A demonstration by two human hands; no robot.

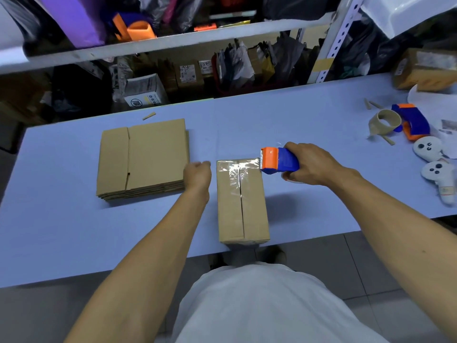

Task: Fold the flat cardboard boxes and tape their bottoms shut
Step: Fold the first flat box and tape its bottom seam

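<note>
Beside the folded box [241, 201], just left, our left hand [197, 175] hangs loosely curled, empty; at its far-right corner, our right hand [312, 164] grips the tape dispenser [278, 160]. We should pull tape straight along the seam.

Pale blue flat tabletop [61, 231] carries everything. Left-centre: stack of flat brown cardboard box blanks [143, 157]. Just right of it, near edge: folded-up brown cardboard box [241, 206], seam up, clear tape across its far end. Small cardboard scrap [149, 116] beyond the stack. Far right: empty brown cardboard tape core [384, 122], blue-and-orange tape dispenser [412, 120], two white plush ghost-face toys [430, 154], brown taped parcel [425, 70], white papers [447, 137].
</note>
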